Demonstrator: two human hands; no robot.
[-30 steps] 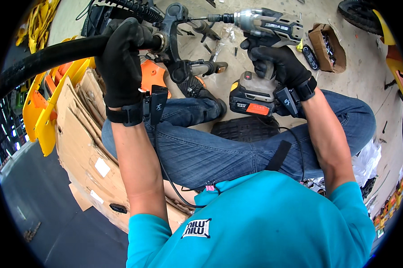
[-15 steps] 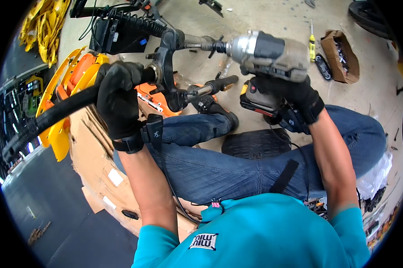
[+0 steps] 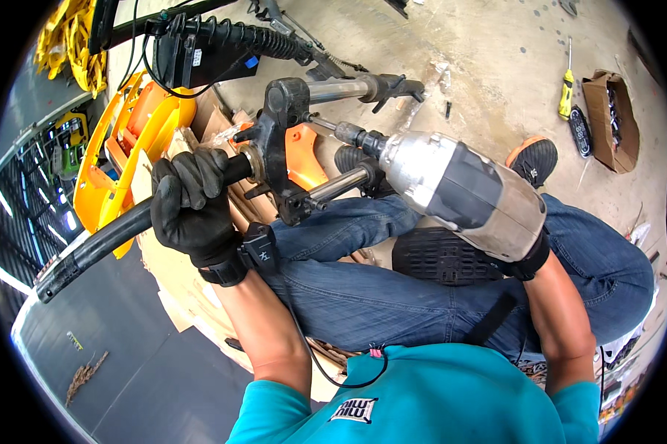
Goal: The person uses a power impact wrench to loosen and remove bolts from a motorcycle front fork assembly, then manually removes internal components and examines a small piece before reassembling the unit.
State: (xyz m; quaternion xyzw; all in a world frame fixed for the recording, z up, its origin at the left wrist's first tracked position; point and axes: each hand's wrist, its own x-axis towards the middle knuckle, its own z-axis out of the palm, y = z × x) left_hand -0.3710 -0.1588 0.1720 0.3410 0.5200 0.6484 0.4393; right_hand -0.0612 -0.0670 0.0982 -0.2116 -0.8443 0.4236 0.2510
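1. In the head view, gripping the black tube point(image 3: 100, 248) with the left hand point(image 3: 191, 203), closed round it just left of the black bracket point(image 3: 275, 133);
2. holding the power drill point(image 3: 466, 189) in the right hand point(image 3: 522, 260), mostly hidden beneath the drill's body; aiming the bit point(image 3: 324, 123) at the bracket's right side;
3. showing a yellow-handled screwdriver point(image 3: 566, 96) near an open cardboard box point(image 3: 622, 152) on the floor point(image 3: 496, 81), far right.

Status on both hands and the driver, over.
Left hand gripping black tube. Right hand, mostly hidden, holding power driver. Bit at black fork clamp, nothing seen between.
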